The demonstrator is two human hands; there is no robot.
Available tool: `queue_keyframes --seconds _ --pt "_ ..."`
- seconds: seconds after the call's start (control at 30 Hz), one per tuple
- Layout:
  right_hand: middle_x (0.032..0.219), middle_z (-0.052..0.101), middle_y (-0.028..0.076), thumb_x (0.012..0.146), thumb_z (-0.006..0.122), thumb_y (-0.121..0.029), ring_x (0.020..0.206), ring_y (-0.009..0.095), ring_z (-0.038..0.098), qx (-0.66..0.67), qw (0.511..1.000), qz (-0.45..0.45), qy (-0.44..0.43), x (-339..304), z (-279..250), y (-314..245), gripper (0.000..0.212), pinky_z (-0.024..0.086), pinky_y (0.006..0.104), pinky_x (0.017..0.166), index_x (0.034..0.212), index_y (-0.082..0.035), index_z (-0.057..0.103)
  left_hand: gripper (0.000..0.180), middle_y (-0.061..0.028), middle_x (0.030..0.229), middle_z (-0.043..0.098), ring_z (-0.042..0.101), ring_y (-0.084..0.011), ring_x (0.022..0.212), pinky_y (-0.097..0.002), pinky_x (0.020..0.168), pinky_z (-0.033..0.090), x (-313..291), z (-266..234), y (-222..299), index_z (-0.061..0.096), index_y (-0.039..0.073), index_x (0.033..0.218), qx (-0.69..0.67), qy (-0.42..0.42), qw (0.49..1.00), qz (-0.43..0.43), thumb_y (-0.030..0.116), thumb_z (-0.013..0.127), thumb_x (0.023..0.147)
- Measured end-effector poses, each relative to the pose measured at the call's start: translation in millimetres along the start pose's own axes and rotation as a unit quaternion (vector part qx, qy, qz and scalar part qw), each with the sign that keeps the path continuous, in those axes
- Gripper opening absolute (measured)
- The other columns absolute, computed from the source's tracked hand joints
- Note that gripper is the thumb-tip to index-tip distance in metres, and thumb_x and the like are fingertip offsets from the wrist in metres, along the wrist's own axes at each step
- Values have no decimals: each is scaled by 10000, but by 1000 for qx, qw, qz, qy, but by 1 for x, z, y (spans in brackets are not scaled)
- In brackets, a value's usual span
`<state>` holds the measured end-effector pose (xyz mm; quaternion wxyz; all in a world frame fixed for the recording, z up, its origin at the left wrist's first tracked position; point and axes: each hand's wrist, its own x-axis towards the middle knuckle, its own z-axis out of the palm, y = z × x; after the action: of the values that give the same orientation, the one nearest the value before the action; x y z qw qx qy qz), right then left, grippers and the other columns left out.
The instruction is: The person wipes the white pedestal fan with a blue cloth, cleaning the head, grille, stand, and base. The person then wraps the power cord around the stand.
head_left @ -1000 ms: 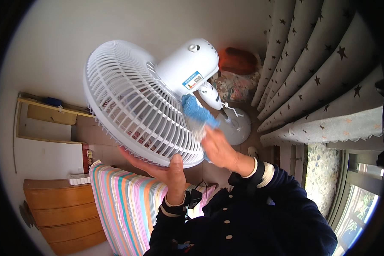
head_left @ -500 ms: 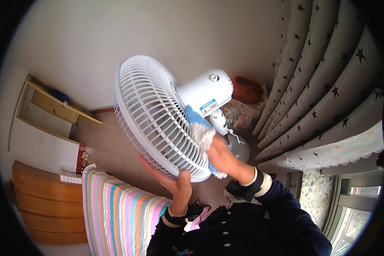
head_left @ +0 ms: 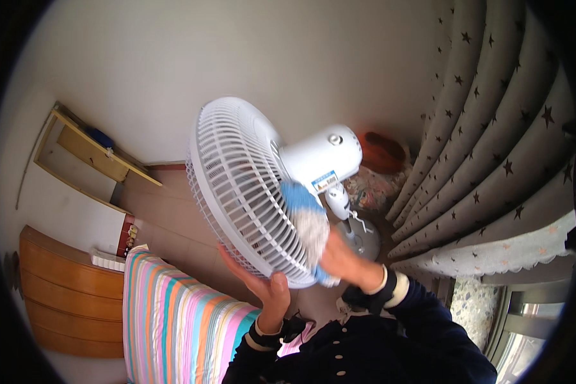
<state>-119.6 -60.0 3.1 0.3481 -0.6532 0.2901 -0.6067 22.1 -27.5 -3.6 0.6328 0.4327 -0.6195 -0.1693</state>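
At the far left of the frame a wooden dresser (head_left: 70,307) stands low, with a white cabinet (head_left: 77,205) and a wooden shelf (head_left: 96,150) above it. Next to the right, at the lower edge, lies a striped sheet (head_left: 173,326) in pink, blue and orange.

The fan (head_left: 256,192) fills the centre, its white grille tilted and facing down-left, the motor housing behind it toward the upper right. The left hand (head_left: 265,281) is cupped open under the lower rim of the grille, fingers spread against the wires, steadying it rather than gripping. Just right of it, the right hand (head_left: 345,262) is closed on a blue and white cloth (head_left: 307,221), which it presses against the back of the grille near the lower right rim.

Judging from this, the wiping is under way: the cloth sits on one small stretch of the rear guard, and most of the grille, the front face and the housing look yet to be covered. No dust line shows, so how much is already clean cannot be told.

Further right, the fan's stand and round base (head_left: 361,237) sit on the floor, with an orange basin (head_left: 381,150) and a patterned bundle (head_left: 374,189) behind. Star-print curtains (head_left: 493,147) hang close along the right, leaving little room on that side.
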Motion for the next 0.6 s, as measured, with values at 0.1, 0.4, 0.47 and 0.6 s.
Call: queue_keyframes --seconds 0.1,0.4,0.47,0.6 --pt "1499 293 131 869 548 -174 1422 374 124 -134 971 -185 -65 -1 6 -8 440 155 507 1137 1293 -63 521 1086 -230 1489 112 187 -344 1376 -489 1093 202 1 2 -2 4 -33 1460 42 18 999 -8 596 595 802" --pt "1489 274 184 945 435 -236 1397 349 228 165 970 114 -138 26 -12 33 487 208 446 1130 1386 -36 380 1011 -192 1491 152 246 -332 1359 -471 1096 259 0 -4 -6 33 48 1483 38 8 999 -3 612 543 817" --pt "1480 292 179 941 431 -252 1393 350 238 124 985 26 -119 12 -9 29 486 202 454 1134 1379 -43 393 1053 -208 1475 164 237 -335 1355 -467 1090 239 -2 -2 -4 35 0 1470 11 28 999 -18 610 570 799" --pt "1492 290 152 887 495 -234 1396 363 228 -88 984 -143 -61 -24 5 16 519 194 473 1139 1372 -66 416 1068 -214 1471 160 235 -344 1351 -477 1087 238 -4 1 1 17 -9 1466 25 47 998 -22 619 558 792"
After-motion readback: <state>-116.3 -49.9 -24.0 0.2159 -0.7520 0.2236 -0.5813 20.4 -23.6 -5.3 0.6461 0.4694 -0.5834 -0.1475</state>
